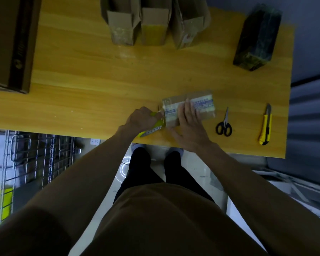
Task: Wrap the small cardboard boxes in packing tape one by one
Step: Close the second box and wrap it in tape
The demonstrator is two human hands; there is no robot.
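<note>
A small cardboard box with glossy tape over a printed label lies near the front edge of the yellow wooden table. My right hand lies flat on the box's near side, fingers spread, pressing it down. My left hand is closed around a yellow-green tape dispenser held against the box's left end. The dispenser's roll is hidden by my hand.
Three open cardboard boxes stand in a row at the table's back. A dark wrapped box stands at the back right, a large brown box at the left. Black-handled scissors and a yellow utility knife lie right of the box.
</note>
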